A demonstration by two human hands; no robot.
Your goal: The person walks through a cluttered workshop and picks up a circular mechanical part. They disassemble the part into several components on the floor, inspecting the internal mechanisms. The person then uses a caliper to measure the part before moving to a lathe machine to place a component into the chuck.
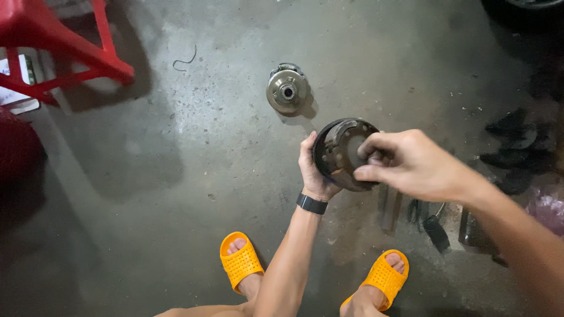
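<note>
The fingers (371, 157) of the right hand (411, 164) are curled and pressed together against the open face of a dark round drum (341, 149), thumb below and fingertips reaching into its hollow; whether they pinch some small part inside cannot be told, since the knuckles hide it. The left hand (314, 170) cups the same drum from its far rim, fingers wrapped round the back edge and palm toward the viewer, so the drum is clamped between both hands and held in the air above the concrete floor (176, 176). The drum stands on edge, its round face turned toward the right hand and its axis running roughly from left hand to right; the right hand lies directly on that axis and is the one at the opening, while the left merely steadies. A black wristband (311, 203) sits on the left wrist just below the drum. Beyond the drum, well apart on the floor, lies a second round metal part (286, 89), paler, with a hub hole at its middle. Below and right of the drum some dark hand tools (432, 226) lie on the floor. Below the drum are two feet in orange slippers (241, 261). Far up and left of the drum stands a red stool (59, 47).
</note>
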